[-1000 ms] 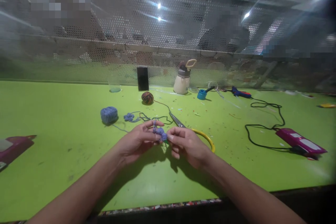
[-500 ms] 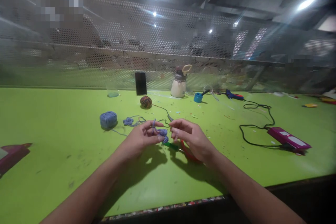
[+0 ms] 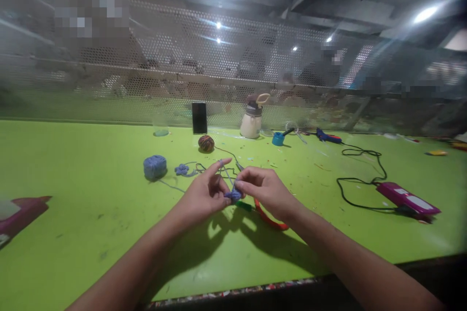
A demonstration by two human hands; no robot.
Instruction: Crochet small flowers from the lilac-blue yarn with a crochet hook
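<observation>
Left: a rounded, blue-violet ball of yarn [image 3: 155,167] on the green desk [image 3: 73,233], beside a small flower-shaped yarn piece [image 3: 181,169]. Centre: a small, compact, bunched blue-violet yarn work [image 3: 234,196], held above the desk; the left hand [image 3: 204,195] clamps it in its fingers, index extended with yarn across. Right: the right hand [image 3: 264,190], fingers pinched together at the work's upper edge.

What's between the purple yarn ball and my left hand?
In the head view, a purple strand runs from the yarn ball toward your left hand; a yarn flower lies just beyond it.
</observation>
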